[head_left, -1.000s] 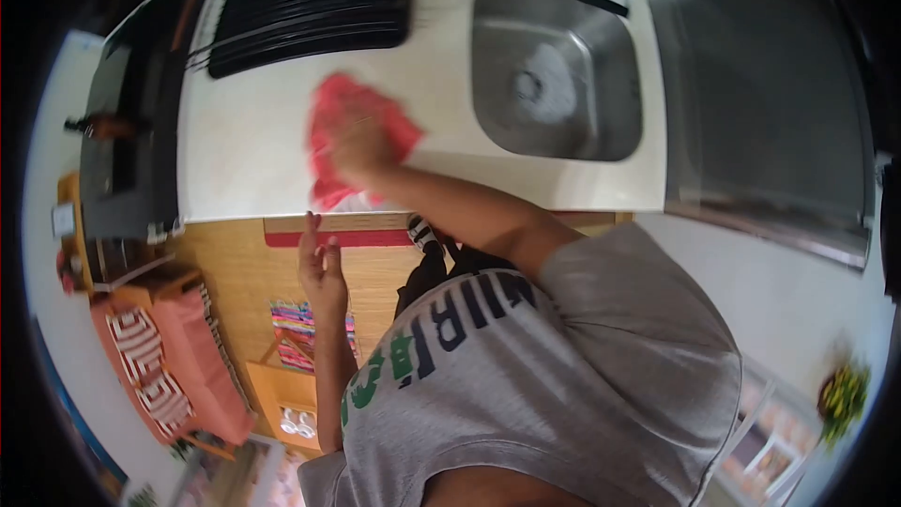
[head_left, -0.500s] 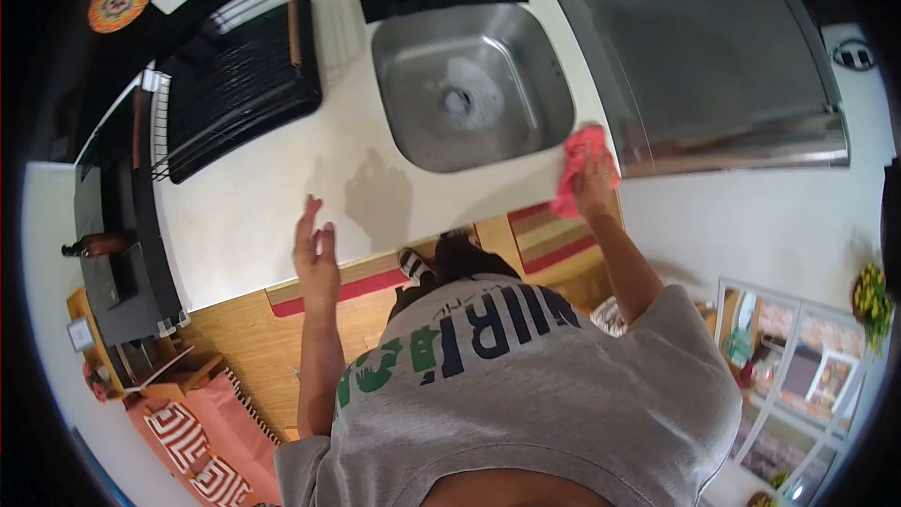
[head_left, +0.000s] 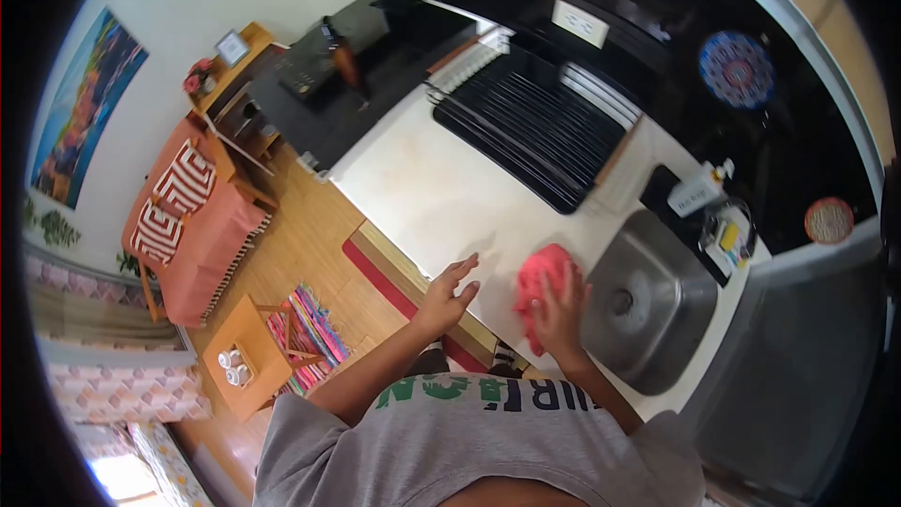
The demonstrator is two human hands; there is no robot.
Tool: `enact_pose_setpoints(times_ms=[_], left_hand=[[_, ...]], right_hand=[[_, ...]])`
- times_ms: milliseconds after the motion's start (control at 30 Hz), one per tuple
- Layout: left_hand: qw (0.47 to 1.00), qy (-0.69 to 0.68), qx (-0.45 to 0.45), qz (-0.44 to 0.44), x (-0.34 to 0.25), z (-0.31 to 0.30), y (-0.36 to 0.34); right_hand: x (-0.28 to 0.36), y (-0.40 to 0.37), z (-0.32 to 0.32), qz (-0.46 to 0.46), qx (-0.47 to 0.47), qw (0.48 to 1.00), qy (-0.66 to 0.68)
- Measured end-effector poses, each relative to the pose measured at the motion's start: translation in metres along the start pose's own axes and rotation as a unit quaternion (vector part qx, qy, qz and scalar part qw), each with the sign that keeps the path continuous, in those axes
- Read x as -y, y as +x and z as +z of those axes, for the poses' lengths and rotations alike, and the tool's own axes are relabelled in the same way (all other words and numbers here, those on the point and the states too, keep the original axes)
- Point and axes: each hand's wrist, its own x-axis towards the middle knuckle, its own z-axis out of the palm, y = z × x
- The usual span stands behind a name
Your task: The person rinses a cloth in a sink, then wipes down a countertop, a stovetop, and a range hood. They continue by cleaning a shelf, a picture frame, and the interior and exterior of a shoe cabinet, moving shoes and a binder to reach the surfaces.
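Observation:
My right hand (head_left: 559,314) presses down on a bunched pink cloth (head_left: 542,274), fingers over it, on the white countertop (head_left: 399,183) just left of the sink. Some of the cloth bulges out beyond my fingertips. Over the counter's front edge, my left hand (head_left: 449,300) hangs with its fingers apart and holds nothing. The stainless steel sink (head_left: 690,347) lies close to the right of my right hand.
Behind the cloth stands a black dish rack (head_left: 526,127). A white pump bottle (head_left: 696,192) and a yellow sponge (head_left: 729,238) sit behind the sink. To the left is a black cooktop (head_left: 324,75); at the right, a dark grey appliance top (head_left: 788,366).
My right hand has carried the cloth from the sink's right front corner to the counter on its left. My view has swung left, and the left hand stays open.

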Motion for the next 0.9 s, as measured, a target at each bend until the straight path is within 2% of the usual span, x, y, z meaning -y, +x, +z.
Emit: enact_pose_setpoints(times_ms=[33, 100, 167, 233, 267, 300, 333, 367, 400, 467, 500, 533, 567, 600, 633, 667, 700, 733, 800, 867, 900], left_hand=[[0.999, -0.01, -0.039, 0.01, 0.018, -0.016, -0.002], [0.996, -0.024, -0.087, 0.025, 0.043, -0.049, -0.015], [0.98, -0.116, -0.158, -0.039, 0.067, -0.083, -0.023], [0.972, -0.155, -0.175, -0.038, 0.095, -0.12, -0.032], [0.962, -0.188, -0.189, -0.059, 0.109, -0.138, -0.033], [0.964, -0.19, -0.181, -0.052, 0.118, -0.157, -0.036], [0.955, -0.212, -0.189, -0.083, 0.126, -0.178, -0.039], [0.946, -0.234, -0.195, -0.113, 0.131, -0.202, -0.038], [0.948, -0.236, -0.185, -0.108, 0.132, -0.226, -0.039], [0.89, -0.369, -0.218, -0.155, 0.127, -0.27, -0.046], [0.894, -0.384, -0.192, -0.131, 0.116, -0.296, -0.048], [0.896, -0.385, -0.181, -0.128, 0.131, -0.318, -0.044], [0.867, -0.473, -0.132, -0.083, 0.153, -0.342, -0.042], [0.826, -0.556, -0.081, -0.039, 0.15, -0.364, -0.036], [0.834, -0.528, -0.161, -0.011, 0.143, -0.378, -0.029], [0.836, -0.528, -0.148, -0.009, 0.135, -0.394, -0.019], [0.836, -0.518, -0.181, 0.018, 0.132, -0.41, -0.01], [0.834, -0.507, -0.215, 0.046, 0.129, -0.427, 0.001], [0.851, -0.486, -0.194, 0.045, 0.122, -0.461, 0.02], [0.885, -0.438, -0.156, 0.03, 0.114, -0.485, 0.047], [0.877, -0.461, -0.121, 0.052, 0.114, -0.494, 0.066]], right_hand=[[0.018, 0.018, 0.014, -0.017, -0.005, 1.0, -0.001], [0.049, 0.052, 0.052, -0.013, 0.086, 0.995, -0.057], [0.085, 0.086, 0.086, -0.08, 0.069, 0.993, -0.048], [0.125, 0.121, 0.123, -0.162, 0.052, 0.985, -0.007], [0.148, 0.135, 0.139, -0.206, 0.051, 0.977, 0.021], [0.17, 0.152, 0.153, -0.249, 0.037, 0.961, 0.113], [0.194, 0.164, 0.171, -0.266, 0.008, 0.948, 0.174], [0.226, 0.175, 0.176, -0.206, 0.06, 0.941, 0.263], [0.261, 0.182, 0.176, -0.143, 0.113, 0.919, 0.35], [0.336, 0.189, 0.161, -0.185, 0.073, 0.902, 0.384], [0.369, 0.193, 0.145, -0.179, 0.069, 0.906, 0.378], [0.4, 0.202, 0.125, -0.248, 0.092, 0.881, 0.393], [0.424, 0.212, 0.111, -0.315, 0.114, 0.85, 0.406], [0.441, 0.223, 0.104, -0.308, 0.106, 0.856, 0.402], [0.456, 0.236, 0.099, -0.294, 0.115, 0.837, 0.446], [0.466, 0.252, 0.098, -0.282, 0.123, 0.816, 0.49], [0.472, 0.269, 0.101, -0.24, 0.149, 0.786, 0.55], [0.478, 0.286, 0.11, -0.216, 0.126, 0.792, 0.557], [0.49, 0.31, 0.123, -0.131, 0.203, 0.73, 0.64], [0.497, 0.33, 0.15, -0.213, 0.176, 0.754, 0.596], [0.504, 0.339, 0.15, -0.244, 0.179, 0.752, 0.585]])
